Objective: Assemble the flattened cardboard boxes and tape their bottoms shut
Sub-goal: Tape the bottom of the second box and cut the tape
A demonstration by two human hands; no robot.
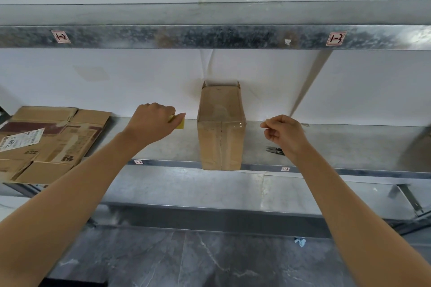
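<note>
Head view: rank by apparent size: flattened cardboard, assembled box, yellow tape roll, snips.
1. flattened cardboard
2. assembled box
3. yellow tape roll and snips: both small, partly hidden, unranked

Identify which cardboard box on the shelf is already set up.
The narrow box in the middle of the shelf stands formed, while the cardboard at the left end lies flattened in a pile.

A brown cardboard box lay on its side on the shelf, closed flaps facing forward, overhanging the front edge. Flattened boxes lay stacked well left. The left hand gripped a yellow tape roll.
</note>
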